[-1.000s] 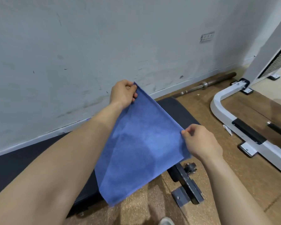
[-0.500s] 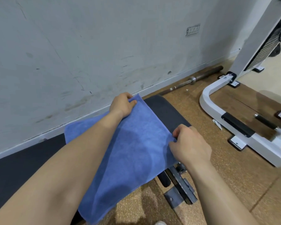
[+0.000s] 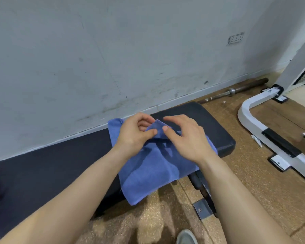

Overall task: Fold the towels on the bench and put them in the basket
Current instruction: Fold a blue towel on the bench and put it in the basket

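I see the blue towel point(image 3: 153, 169) spread over the end of the counter point(image 3: 209, 120), its near corner hanging off the edge. My left grip point(image 3: 134, 134) and right grip point(image 3: 187, 140) both pinch one raised corner near its middle. I judge the folding barely begun, and with no basket in view, the stowing is all left.

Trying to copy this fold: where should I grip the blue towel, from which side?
Pinch the raised corner of the blue towel at its far edge, from above, as the left hand and right hand do; the rest lies spread over the bench.
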A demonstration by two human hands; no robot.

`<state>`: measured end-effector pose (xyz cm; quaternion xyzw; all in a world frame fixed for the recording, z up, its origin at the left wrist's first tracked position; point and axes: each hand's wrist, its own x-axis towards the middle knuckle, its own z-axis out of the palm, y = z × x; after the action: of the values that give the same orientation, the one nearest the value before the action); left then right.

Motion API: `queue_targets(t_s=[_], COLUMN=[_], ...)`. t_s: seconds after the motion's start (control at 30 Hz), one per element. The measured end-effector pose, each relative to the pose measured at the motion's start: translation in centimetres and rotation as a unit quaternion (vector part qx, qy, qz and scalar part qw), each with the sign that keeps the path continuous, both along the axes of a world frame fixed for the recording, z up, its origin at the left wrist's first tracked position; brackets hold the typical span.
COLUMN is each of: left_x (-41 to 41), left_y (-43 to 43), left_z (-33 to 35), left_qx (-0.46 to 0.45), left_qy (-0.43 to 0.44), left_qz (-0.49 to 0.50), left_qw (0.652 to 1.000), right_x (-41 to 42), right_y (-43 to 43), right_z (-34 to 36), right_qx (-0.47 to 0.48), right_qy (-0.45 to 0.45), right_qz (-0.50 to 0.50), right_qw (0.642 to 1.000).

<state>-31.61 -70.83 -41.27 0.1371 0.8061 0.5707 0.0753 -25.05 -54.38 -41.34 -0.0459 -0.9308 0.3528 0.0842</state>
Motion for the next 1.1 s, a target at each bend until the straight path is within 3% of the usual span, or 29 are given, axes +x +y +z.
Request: queue_targets(t_s=[0.13,0.33,0.47,0.97,1.03,1.1], left_x=[4.0,6.1,6.3,4.7,4.6,4.5], left_y=[-4.2,-6.6,-7.3,-8.6,-8.8,-9.5], left_z=[0.9,2.5,2.1,1.6,1.6,1.1], left_qx=[0.053,0.12,0.136,0.128,0.122,0.055], left_qy=[-0.05,-0.032,-0.007,0.019,0.02,0.005], left_qz=[0.016,0.031,0.049,0.081,0.046,-0.027], left_qw=[0.997,0.992,0.989,0.988,0.991,0.998], right_x=[0.9,1.1,0.8,0.1,0.1,0.4], right_y=[-2.9,-6.0,-7.3,-8.3,-8.2,-8.0], right_z=[0.6,2.0,2.5,2.8,2.7,2.9], right_qx=[-0.11,-0.27,-0.322,-0.314,-0.314,-0.323], right_qy=[-0.003,-0.005,-0.02,-0.051,-0.044,-0.038], right_qz=[0.078,0.066,0.061,0.142,0.15,0.156], right_qw=[0.991,0.961,0.944,0.937,0.937,0.933])
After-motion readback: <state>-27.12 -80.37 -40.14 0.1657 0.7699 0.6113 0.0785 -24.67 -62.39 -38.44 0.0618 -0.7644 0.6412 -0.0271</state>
